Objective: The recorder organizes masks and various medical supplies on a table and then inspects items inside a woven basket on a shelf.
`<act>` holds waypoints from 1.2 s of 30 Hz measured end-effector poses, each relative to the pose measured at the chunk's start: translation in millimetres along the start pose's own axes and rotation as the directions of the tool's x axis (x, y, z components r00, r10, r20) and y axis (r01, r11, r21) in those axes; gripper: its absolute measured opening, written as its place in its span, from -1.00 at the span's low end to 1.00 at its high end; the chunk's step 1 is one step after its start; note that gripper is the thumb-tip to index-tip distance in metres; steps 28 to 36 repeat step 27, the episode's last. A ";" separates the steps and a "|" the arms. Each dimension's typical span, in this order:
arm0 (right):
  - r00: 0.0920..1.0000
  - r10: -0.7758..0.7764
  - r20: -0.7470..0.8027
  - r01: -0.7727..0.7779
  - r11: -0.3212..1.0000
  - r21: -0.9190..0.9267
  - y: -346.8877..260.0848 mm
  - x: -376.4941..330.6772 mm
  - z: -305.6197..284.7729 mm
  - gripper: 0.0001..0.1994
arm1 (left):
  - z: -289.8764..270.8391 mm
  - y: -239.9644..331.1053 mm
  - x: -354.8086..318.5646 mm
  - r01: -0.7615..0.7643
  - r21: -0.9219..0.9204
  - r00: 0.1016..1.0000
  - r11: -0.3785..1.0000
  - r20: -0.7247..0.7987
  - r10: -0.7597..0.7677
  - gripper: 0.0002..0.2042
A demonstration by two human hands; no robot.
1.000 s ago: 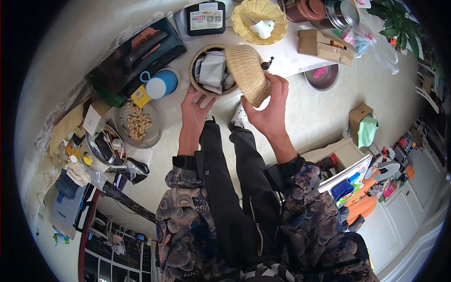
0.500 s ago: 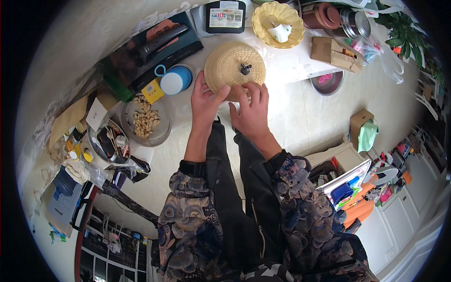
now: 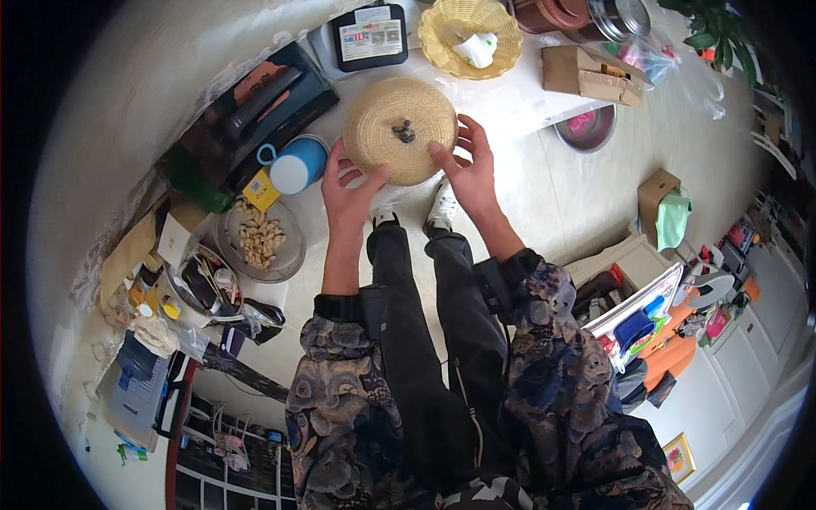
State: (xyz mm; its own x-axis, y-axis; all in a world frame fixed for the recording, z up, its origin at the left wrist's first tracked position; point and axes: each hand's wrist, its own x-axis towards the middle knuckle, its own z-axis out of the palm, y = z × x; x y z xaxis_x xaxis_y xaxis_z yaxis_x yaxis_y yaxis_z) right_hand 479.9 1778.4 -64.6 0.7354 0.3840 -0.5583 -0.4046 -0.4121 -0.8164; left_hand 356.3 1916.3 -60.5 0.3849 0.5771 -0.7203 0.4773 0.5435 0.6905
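A round woven straw lid [image 3: 399, 127] with a dark knob in its middle lies flat over a basket at the table's near edge. My left hand [image 3: 348, 189] rests at the lid's lower left rim with its fingers spread. My right hand [image 3: 467, 168] touches the lid's lower right rim, fingers apart. Neither hand grips anything. The basket under the lid is hidden.
A blue mug [image 3: 297, 166] and a glass bowl of nuts [image 3: 262, 242] stand left of the lid. A yellow woven basket [image 3: 470, 34], a black box [image 3: 370, 36] and a cardboard box [image 3: 591, 72] sit behind. A dark tray [image 3: 255, 110] lies at left. Clutter fills the floor at right.
The woven lid, tilted up in my right hand beside the open basket a second ago, now lies flat over it. Both hands have eased off to its rim.
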 end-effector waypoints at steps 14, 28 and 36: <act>0.997 0.073 0.036 -0.076 0.994 0.085 25.8 8.8 -7.7 -0.23 | 6.4 3.5 -13.1 0.104 -0.113 0.994 0.988 0.045 -0.100 -0.21; 0.864 0.501 0.051 -0.414 0.648 0.640 76.7 -159.0 -142.4 -0.84 | -65.1 -61.7 -76.6 0.400 0.026 0.868 0.916 0.311 -0.388 -0.75; 0.864 0.501 0.051 -0.414 0.648 0.640 76.7 -159.0 -142.4 -0.84 | -65.1 -61.7 -76.6 0.400 0.026 0.868 0.916 0.311 -0.388 -0.75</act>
